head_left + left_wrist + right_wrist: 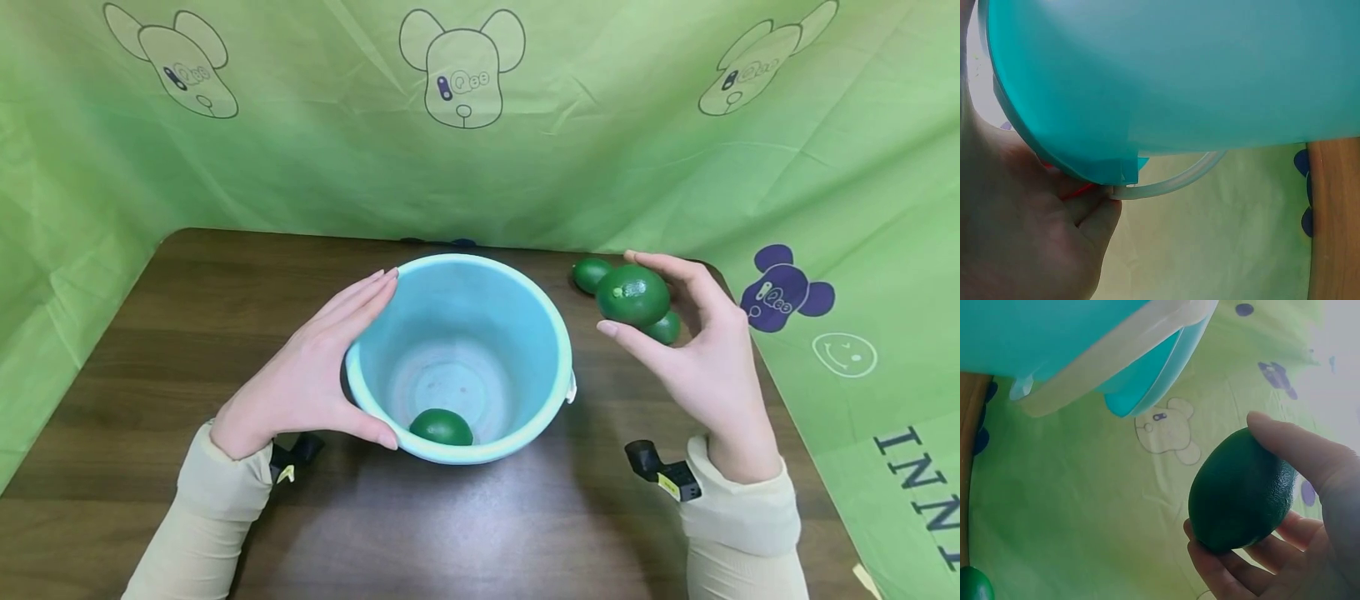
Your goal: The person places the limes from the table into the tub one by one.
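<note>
A light-blue bucket (468,312) stands on the table with its mouth up, and one green lime (441,427) lies inside near the front wall. My left hand (303,379) holds the bucket's left side, thumb at the front rim and fingers along the outside. In the left wrist view, fingertips (1102,219) touch near the pale handle's joint. To the right of the bucket my right hand (708,358) grips another lime (633,296) between thumb and fingers, raised above the table. Behind it lie two more limes, one at the back (589,274) and one partly hidden (665,328).
The brown wooden table (150,367) has a rounded back edge close to a green cloth (315,175) printed with bear heads. The bucket's white handle (1104,359) hangs along its outside. Black wrist cameras (660,471) sit on both sleeves.
</note>
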The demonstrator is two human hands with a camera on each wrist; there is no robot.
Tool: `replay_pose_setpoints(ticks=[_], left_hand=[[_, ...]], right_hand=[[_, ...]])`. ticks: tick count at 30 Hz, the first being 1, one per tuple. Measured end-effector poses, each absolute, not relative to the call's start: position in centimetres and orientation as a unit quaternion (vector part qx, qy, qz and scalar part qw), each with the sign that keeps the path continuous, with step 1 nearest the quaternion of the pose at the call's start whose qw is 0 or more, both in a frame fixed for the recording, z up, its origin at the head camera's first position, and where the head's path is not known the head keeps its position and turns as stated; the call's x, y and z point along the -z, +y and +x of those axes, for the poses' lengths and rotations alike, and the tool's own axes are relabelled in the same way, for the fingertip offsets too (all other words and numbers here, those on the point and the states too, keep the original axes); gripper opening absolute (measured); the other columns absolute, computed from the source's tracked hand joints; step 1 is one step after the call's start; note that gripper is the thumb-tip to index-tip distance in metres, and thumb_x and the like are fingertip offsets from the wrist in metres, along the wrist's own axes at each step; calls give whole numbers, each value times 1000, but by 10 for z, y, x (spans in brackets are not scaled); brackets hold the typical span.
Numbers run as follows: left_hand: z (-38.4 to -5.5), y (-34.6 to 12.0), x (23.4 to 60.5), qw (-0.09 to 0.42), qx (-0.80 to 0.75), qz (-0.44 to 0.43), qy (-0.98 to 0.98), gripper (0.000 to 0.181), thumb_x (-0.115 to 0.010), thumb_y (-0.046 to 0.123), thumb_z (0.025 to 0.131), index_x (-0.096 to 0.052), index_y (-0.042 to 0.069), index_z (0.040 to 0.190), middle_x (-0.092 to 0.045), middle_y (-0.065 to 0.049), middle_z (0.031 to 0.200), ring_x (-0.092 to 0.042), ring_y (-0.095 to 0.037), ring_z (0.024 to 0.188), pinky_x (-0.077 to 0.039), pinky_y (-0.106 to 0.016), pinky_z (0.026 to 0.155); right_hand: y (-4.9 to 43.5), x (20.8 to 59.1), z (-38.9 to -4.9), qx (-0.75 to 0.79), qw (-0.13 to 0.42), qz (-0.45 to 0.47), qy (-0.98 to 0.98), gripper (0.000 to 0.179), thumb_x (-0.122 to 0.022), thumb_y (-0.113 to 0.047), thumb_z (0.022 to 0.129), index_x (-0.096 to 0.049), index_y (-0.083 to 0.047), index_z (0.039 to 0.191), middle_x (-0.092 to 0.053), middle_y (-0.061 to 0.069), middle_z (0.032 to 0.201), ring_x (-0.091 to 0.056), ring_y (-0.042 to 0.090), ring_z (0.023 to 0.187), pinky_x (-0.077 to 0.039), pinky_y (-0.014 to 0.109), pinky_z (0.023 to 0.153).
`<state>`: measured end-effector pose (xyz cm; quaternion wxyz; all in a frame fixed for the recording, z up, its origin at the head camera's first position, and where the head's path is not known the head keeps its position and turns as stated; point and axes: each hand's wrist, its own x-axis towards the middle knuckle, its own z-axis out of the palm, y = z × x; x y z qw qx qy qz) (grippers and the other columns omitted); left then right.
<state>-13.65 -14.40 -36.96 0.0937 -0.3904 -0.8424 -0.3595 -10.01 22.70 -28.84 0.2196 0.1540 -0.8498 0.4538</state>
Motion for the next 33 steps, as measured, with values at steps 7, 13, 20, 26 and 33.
replay_pose_setpoints(ticks=[7, 13, 20, 26, 33], left_hand=[[-136, -144, 370, 94, 360, -389, -843, 145, -91, 73, 50, -23, 10, 163, -19, -1, 168, -17, -22, 152, -28, -50, 116], [-137, -144, 371, 94, 361, -389, -842, 145, -91, 73, 51, -24, 10, 163, -20, -1, 168, -17, -22, 152, -28, -51, 116], [-138, -144, 372, 92, 358, -388, -844, 145, -89, 75, 51, -23, 11, 163, -19, -1, 168, -17, -22, 152, -28, -52, 116], [-138, -144, 371, 90, 358, -387, -845, 144, -85, 79, 53, -24, 11, 163, -19, -1, 168, -17, -22, 152, -28, -52, 116], [-137, -144, 370, 94, 361, -388, -843, 144, -84, 81, 52, -24, 10, 163, -20, -2, 168, -18, -23, 152, -28, -51, 116]], right_hand=[[223, 289, -100, -455, 224, 158, -847, 68, -84, 15, 73, -63, -2, 135, -63, 14, 132, -62, 15, 107, -48, 20, 90], [222, 291, -101, -461, 214, 159, -846, 68, -85, 13, 74, -63, -4, 136, -64, 13, 132, -63, 16, 105, -49, 20, 86], [220, 292, -102, -465, 208, 164, -845, 69, -85, 13, 73, -63, -5, 137, -64, 12, 131, -64, 17, 102, -52, 19, 81], [220, 295, -105, -466, 211, 186, -839, 74, -87, 16, 70, -64, -6, 137, -66, 10, 128, -65, 19, 99, -53, 21, 81], [213, 294, -108, -461, 210, 210, -836, 75, -88, 15, 68, -66, -10, 136, -68, 4, 125, -64, 20, 96, -48, 22, 72]])
